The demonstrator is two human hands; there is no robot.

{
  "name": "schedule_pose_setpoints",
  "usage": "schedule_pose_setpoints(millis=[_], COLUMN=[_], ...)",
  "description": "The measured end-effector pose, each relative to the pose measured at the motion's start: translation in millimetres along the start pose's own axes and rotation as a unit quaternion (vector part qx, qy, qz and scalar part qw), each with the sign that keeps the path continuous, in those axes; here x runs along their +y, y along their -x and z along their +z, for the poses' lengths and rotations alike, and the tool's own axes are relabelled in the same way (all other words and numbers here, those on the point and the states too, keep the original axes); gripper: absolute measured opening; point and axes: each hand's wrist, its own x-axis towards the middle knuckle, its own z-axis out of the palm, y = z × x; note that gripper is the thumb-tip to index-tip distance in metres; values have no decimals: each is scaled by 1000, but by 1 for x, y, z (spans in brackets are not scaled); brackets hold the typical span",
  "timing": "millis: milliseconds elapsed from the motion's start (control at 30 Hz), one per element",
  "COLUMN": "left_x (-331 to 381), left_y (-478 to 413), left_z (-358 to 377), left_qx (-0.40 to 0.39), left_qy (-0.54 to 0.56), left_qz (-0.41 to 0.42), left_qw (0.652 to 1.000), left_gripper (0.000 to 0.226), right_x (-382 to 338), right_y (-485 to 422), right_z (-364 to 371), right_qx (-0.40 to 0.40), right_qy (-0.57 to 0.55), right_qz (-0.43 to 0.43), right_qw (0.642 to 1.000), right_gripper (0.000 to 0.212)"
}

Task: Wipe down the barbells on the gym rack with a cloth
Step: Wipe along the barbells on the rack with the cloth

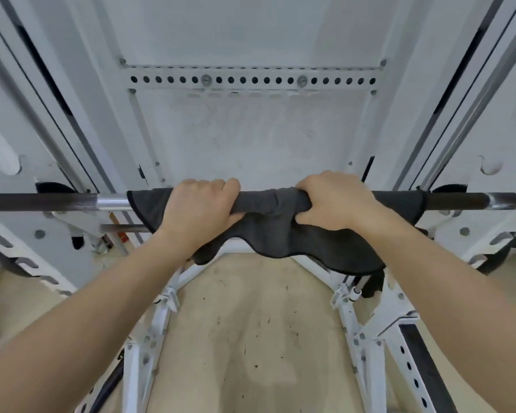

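Both hands are curled over the barbell through the cloth: the left hand [198, 205] grips the wrapped bar with the fingers over the top and the thumb underneath, and the right hand [335, 201] pinches a bunched fold of the dark grey cloth [268, 222] against the bar just beside it. The cloth is draped over the middle of the barbell [42, 201], its loose lower edge hanging below and trailing toward the right. The bar lies horizontally across the white gym rack [393, 317], bare steel and knurling showing at either end. The hanging edge could likely snag on the rack's brackets during a sideways stroke, and an uneven pull may roll the bar in its hooks or drag the cloth off.
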Motion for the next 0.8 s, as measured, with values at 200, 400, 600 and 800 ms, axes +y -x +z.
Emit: schedule_pose_setpoints(millis=[200,400,600,800], left_x=[-74,-146,-212,-270], left_y=[37,78,114,151], left_z=[-3,-4,1,-1], left_qx=[-57,-61,-31,-33], left_qy=[-23,-32,-34,-36], left_qz=[-4,-6,-6,-29], left_qw=[998,998,999,998], left_gripper=[37,34,28,34], right_x=[-125,-209,-289,-329], right_y=[-45,-78,-111,-128], right_z=[31,41,42,42], right_qx=[152,196,165,160], right_qy=[90,115,153,145], right_qz=[-46,-88,-72,-63], right_qw=[983,970,972,974], right_gripper=[16,20,26,20])
